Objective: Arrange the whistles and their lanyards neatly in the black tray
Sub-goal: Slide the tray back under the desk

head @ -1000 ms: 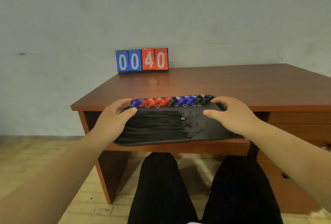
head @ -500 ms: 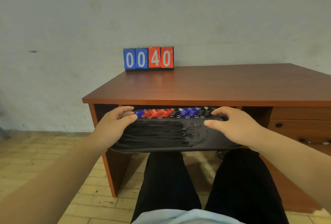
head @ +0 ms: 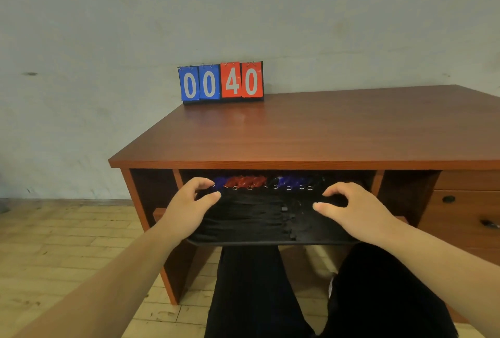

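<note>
Black on black it was, hard to read: the black tray (head: pixel 319 229) sat level under the desk (head: pixel 311 132), just below the desktop's front edge, in the knee opening or on a pull-out shelf there, I could not tell which. Its long axis ran left to right across the person's lap, one short end to each hand. Along the far rim ran the whistles (head: pixel 259 182) in a tidy row, blue and red to the left, darker ones to the right, small metal rings glinting. The lanyards (head: pixel 243 218) lay combed in straight lines toward the near rim, bunched more to the left half. Left hand (head: pixel 186 209) gripped the left end, thumb curled over the top and fingers hooked round the far corner beside the first blue whistle. Right hand (head: pixel 354 212) matched it at the right end, thumb laid flat on the tray floor, fingers arched over the far corner. Both arms reached forward about evenly, neither nearer. Arranging looked finished; what remained, I judged, was a straight push or pull along the short axis, kept level so the row stayed put. A scoreboard (head: pixel 221 82) reading 00 40 stood at the desk's back edge.
</note>
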The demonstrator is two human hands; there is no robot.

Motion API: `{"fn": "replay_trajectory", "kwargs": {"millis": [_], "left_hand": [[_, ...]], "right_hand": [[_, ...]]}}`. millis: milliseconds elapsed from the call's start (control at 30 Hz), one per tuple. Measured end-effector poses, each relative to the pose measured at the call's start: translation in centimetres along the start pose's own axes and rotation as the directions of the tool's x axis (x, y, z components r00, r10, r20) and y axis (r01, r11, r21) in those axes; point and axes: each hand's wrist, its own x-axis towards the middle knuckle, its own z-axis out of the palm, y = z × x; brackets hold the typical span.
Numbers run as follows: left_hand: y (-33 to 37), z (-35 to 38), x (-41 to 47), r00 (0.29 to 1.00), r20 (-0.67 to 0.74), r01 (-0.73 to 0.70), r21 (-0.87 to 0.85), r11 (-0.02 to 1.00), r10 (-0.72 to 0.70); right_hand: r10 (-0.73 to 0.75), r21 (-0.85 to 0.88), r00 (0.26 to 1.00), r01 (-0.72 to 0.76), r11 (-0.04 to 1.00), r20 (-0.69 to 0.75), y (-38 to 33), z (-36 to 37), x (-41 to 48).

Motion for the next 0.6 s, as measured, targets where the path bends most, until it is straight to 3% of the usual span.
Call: {"fn": "replay_trajectory", "kwargs": {"millis": [267, 433, 500, 600], "left_hand": [[-1.0, -0.7, 1.8, 0.98, 0.194, -0.064, 0.077, 0.995, 0.048], [-1.0, -2.9, 0.3, 0.864, 0.502, -0.185, 0.253, 0.95, 0.035], [-1.0, -2.9, 0.0, 0.835, 0.55, -0.228, 0.331, 0.916, 0.01], [-0.8, -2.7, 0.2, 0.851, 0.523, -0.256, 0.342, 0.904, 0.043]], "right_hand": [[0.003, -0.122, 0.963, 0.031, 0.992, 0.271, 0.1, -1.8, 0.3], [-0.003, -0.148, 0.885, 0.081, 0.986, 0.465, 0.5, -2.5, -0.6], [-0.014, -0.17, 0.893, 0.1, 0.98, 0.45, 0.5, -2.3, -0.7], [-0.03, -0.157, 0.924, 0.096, 0.983, 0.381, 0.6, -2.0, -0.5]]}}
